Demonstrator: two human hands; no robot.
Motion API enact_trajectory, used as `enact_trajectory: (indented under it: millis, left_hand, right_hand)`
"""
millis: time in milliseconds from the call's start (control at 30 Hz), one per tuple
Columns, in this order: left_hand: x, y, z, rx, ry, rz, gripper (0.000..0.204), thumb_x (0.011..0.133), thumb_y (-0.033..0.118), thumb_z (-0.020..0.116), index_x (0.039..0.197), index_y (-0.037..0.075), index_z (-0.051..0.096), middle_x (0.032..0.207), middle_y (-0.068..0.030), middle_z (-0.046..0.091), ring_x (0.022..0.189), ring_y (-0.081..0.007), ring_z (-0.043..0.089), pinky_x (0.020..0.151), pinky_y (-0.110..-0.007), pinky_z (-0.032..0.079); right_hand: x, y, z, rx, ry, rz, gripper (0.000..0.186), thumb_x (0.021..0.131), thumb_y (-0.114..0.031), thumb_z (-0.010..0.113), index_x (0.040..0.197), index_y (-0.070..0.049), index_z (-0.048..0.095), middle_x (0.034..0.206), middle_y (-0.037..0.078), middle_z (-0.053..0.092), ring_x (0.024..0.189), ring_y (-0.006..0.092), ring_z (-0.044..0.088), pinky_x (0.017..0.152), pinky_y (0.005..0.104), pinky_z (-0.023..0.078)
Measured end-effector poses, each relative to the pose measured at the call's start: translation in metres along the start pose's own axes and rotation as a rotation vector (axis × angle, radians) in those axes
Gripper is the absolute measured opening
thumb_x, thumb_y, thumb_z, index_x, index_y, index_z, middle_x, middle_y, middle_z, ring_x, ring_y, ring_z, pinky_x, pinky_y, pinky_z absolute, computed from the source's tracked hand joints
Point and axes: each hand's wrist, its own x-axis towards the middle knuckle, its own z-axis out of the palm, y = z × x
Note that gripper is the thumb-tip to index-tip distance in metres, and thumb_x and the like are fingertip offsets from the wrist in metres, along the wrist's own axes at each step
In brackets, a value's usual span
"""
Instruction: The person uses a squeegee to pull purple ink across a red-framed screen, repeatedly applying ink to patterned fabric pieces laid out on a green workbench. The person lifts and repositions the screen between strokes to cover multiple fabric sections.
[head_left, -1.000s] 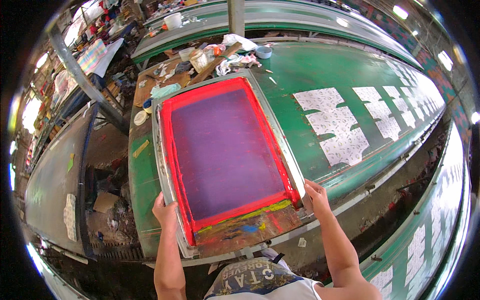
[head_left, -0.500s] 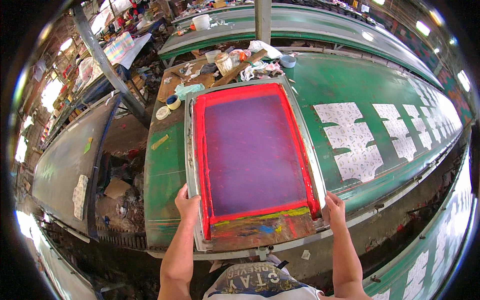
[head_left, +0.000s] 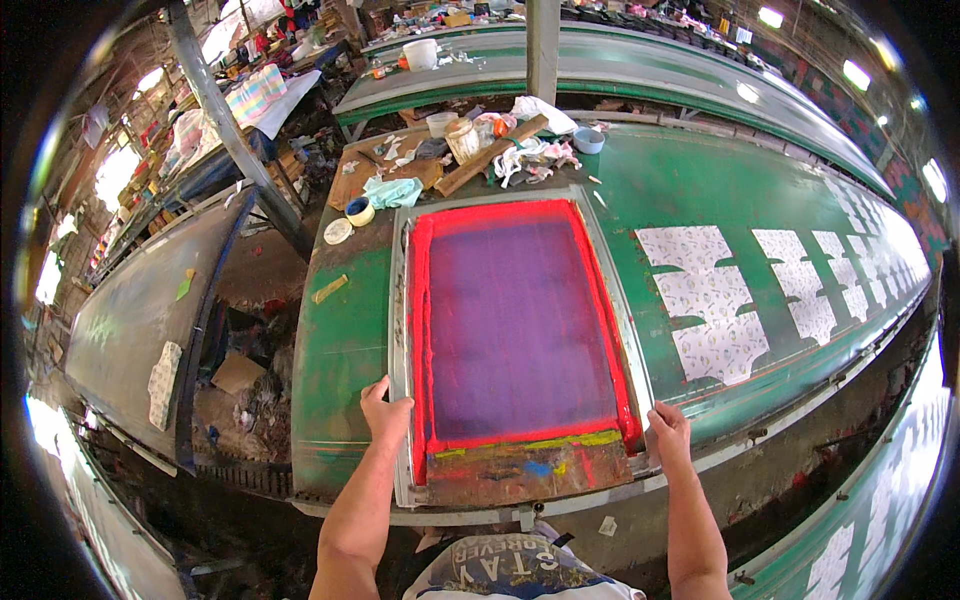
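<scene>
A large screen printing frame lies in front of me over the near end of a green table, its long sides running away from me. Its purple mesh is bordered by thick red ink. My left hand grips the frame's left rail near the close end. On the opposite rail, my right hand grips at about the same distance. The fingers' undersides are hidden. Across the frame's near end is a brown panel smeared with yellow, blue and red.
Several white patterned fabric pieces lie in a row on the green table to the right. Beyond the frame are rags, a blue bowl, a wooden plank and a tape roll. A post rises behind.
The frame's far end has come slightly down and nearer, leaving more of the rags visible. Both hands keep hold of the rails. The whole view has also shifted a little.
</scene>
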Motion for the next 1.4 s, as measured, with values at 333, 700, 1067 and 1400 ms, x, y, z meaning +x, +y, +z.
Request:
enact_trajectory:
  millis: [333, 700, 1067, 1400]
  left_hand:
    - [-0.006, 0.002, 0.007, 0.049, 0.037, -0.038, 0.07, 0.071, 0.013, 0.087, 0.138, -0.004, 0.075, 0.127, -0.0234, 0.07, 0.12, -0.0405, 0.07, 0.109, -0.048, 0.056]
    - [0.03, -0.013, 0.016, -0.023, -0.002, 0.129, 0.069, 0.077, 0.016, 0.087, 0.141, -0.004, 0.071, 0.13, -0.0226, 0.074, 0.121, -0.0402, 0.071, 0.106, -0.049, 0.056]
    - [0.017, 0.008, 0.025, 0.069, 0.092, 0.134, 0.068, 0.08, 0.016, 0.082, 0.146, 0.005, 0.069, 0.13, -0.0207, 0.072, 0.125, -0.0436, 0.064, 0.112, -0.054, 0.052]
    - [0.016, 0.014, 0.018, 0.085, 0.044, 0.143, 0.069, 0.078, 0.02, 0.081, 0.142, -0.002, 0.067, 0.12, -0.0276, 0.067, 0.119, -0.0485, 0.06, 0.11, -0.059, 0.047]
  right_hand:
    - [-0.078, -0.093, 0.046, -0.728, -0.163, -0.794, 0.046, 0.09, -0.014, 0.084, 0.135, -0.008, 0.076, 0.134, 0.022, 0.074, 0.125, 0.043, 0.07, 0.107, 0.056, 0.056]
    - [-0.147, -0.076, 0.082, -0.977, -0.563, -0.966, 0.049, 0.091, -0.021, 0.08, 0.14, -0.02, 0.075, 0.147, 0.005, 0.067, 0.146, 0.0311, 0.058, 0.116, 0.0535, 0.048]
    - [-0.139, -0.141, 0.141, -0.93, -0.447, -1.062, 0.051, 0.084, -0.001, 0.073, 0.134, -0.008, 0.075, 0.127, 0.011, 0.077, 0.119, 0.0336, 0.074, 0.104, 0.0513, 0.055]
    - [-0.147, -0.181, 0.168, -1.264, -0.728, -0.658, 0.054, 0.086, -0.009, 0.072, 0.139, -0.019, 0.076, 0.13, 0.014, 0.078, 0.122, 0.0359, 0.075, 0.102, 0.0542, 0.059]
